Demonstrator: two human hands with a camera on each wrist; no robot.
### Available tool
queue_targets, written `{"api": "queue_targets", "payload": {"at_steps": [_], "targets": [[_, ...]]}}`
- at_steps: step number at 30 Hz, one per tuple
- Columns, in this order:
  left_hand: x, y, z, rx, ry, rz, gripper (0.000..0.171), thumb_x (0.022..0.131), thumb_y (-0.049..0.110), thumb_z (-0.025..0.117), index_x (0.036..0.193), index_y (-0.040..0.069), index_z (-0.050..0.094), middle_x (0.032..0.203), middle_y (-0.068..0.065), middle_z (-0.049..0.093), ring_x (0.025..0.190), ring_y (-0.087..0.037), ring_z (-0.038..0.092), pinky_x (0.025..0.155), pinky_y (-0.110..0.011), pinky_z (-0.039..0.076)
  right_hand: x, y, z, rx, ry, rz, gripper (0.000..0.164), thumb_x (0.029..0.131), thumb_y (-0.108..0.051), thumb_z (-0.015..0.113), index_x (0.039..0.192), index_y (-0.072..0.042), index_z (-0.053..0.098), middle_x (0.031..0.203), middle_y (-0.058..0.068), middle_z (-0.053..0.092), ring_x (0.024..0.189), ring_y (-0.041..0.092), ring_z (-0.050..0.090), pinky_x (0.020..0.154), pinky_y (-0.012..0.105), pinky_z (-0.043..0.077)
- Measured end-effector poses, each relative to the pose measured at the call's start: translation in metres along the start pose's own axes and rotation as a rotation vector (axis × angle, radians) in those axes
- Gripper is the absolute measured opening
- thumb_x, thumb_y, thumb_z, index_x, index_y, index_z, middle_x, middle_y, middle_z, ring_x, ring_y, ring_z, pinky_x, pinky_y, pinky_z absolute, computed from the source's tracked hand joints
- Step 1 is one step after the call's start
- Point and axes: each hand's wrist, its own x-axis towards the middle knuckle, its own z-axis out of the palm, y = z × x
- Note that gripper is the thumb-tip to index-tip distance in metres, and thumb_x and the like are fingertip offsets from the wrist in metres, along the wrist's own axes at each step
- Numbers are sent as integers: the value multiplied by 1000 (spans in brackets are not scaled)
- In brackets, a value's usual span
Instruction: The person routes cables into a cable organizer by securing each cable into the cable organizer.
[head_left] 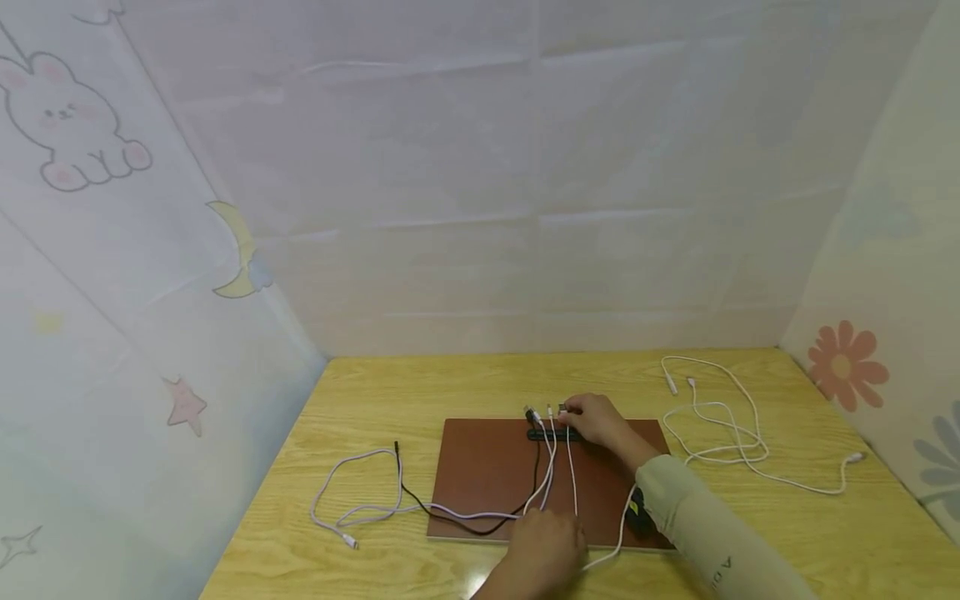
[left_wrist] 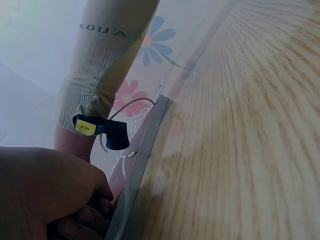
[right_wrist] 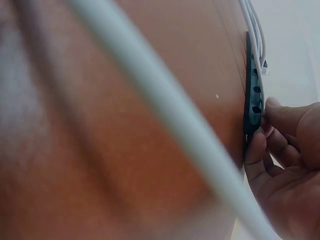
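Note:
A dark cable holder (head_left: 538, 434) with notches lies along the far edge of a brown board (head_left: 472, 467). At its right end, my right hand (head_left: 596, 421) pinches a white cable (head_left: 572, 475) close to its plug; in the right wrist view the fingertips touch the dark holder (right_wrist: 254, 100). By the board's near edge, my left hand (head_left: 546, 546) has curled fingers around the lower stretch of that white cable; the exact grip is hidden. Left of the right hand, a black cable (head_left: 536, 467), a lilac cable (head_left: 465, 514) and another white cable (head_left: 537, 493) run from the holder.
Another white cable (head_left: 756, 417) lies loosely coiled on the wooden table (head_left: 375, 387) to the right. The lilac cable's loop spreads over the table at left. A black wrist device (head_left: 637, 512) is strapped at the right sleeve. Printed cloth walls (head_left: 450, 275) surround the table.

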Motion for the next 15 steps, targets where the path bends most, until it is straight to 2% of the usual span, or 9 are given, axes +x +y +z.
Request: {"api": "queue_targets", "payload": {"at_steps": [3,8,15], "targets": [[1,-1,-3,-1,-37,9,30,93,38,59,68,22,63,63,3,64,58,-18,58,52,-30,42,0,-1,0,-5,0,-7,20,101,-19,63,82,-12,63,71,0,55,63,17,44,63,34,36],[2,-2,-5,-18,-70,5,30,93,38,58,67,23,63,66,3,66,61,-19,59,53,-31,42,-1,-2,0,-15,-11,-39,25,101,-17,62,77,-12,55,67,1,47,60,16,38,61,32,33],[1,-1,-5,-18,-49,5,30,93,38,59,67,25,64,67,3,67,60,-19,59,51,-32,43,-3,-3,0,-103,-19,-66,14,100,-15,63,87,-11,63,72,1,54,64,17,44,62,34,36]]}}
